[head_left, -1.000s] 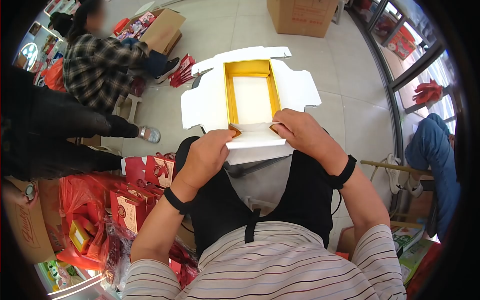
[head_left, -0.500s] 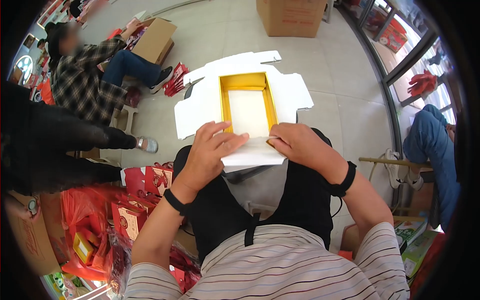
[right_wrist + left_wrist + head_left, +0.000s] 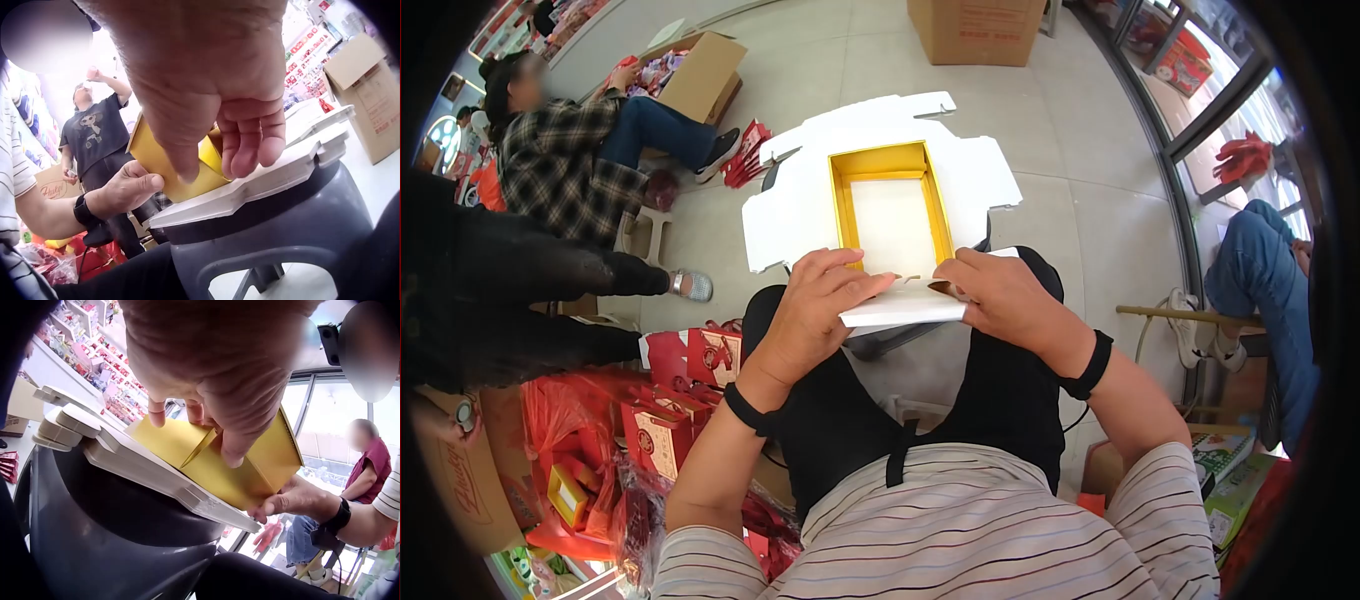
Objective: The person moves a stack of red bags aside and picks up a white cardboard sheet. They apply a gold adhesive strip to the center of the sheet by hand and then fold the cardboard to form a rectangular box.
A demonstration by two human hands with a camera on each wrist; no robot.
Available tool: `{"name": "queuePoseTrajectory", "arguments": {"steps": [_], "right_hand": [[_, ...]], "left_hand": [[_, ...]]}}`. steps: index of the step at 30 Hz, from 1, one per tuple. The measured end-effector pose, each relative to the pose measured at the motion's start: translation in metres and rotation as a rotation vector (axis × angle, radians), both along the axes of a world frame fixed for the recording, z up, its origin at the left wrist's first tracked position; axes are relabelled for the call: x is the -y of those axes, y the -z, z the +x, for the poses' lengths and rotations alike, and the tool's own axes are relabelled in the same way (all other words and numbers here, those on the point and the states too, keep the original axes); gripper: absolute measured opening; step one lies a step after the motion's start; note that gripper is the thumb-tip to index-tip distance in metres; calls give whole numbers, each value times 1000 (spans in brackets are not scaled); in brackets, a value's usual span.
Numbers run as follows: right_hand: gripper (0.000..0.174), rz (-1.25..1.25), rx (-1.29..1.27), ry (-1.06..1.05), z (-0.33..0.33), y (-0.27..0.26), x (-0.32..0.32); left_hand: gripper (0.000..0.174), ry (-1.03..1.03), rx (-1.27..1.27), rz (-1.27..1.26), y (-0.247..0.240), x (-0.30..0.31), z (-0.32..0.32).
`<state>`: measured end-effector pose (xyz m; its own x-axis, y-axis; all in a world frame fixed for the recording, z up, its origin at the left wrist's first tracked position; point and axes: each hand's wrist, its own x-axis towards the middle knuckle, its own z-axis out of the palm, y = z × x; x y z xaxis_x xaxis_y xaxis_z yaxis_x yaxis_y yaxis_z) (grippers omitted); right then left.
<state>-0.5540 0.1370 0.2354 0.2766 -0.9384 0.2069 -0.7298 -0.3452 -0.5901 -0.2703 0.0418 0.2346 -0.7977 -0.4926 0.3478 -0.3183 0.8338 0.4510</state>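
A cardboard box (image 3: 941, 210) with gold walls and a white inside bottom stands partly folded on a stack of flat white cardboard blanks (image 3: 785, 225). My left hand (image 3: 812, 305) holds its near left corner, thumb by the near end and fingers along the left side. At the near right corner my right hand (image 3: 1010, 295) pinches the folded end between thumb and bent index finger. The near end flap (image 3: 900, 308) lies white between both hands. In the left wrist view the left thumb (image 3: 235, 447) presses the gold outer face.
Under the blanks is a grey plastic stool (image 3: 269, 237), between my knees. Red gift bags (image 3: 665, 430) and a red plastic bag (image 3: 565, 400) lie at the left. People sit and stand left and right. A large carton (image 3: 975, 30) stands ahead.
My left hand has gone from pinching the near left corner to spreading its fingers along the left side. The right hand keeps its pinch, and the near end now stands folded more upright.
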Motion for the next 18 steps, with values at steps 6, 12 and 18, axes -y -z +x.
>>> {"name": "queuePoseTrajectory", "arguments": {"steps": [6, 12, 18], "right_hand": [[18, 10, 55, 85, 9, 8, 4], [17, 65, 89, 104, 11, 0, 6], [30, 50, 83, 123, 13, 4, 8]], "left_hand": [[54, -29, -53, 18, 1, -4, 1], [38, -16, -78, 127, 5, -3, -3], [27, -76, -147, 189, 17, -3, -3]]}}
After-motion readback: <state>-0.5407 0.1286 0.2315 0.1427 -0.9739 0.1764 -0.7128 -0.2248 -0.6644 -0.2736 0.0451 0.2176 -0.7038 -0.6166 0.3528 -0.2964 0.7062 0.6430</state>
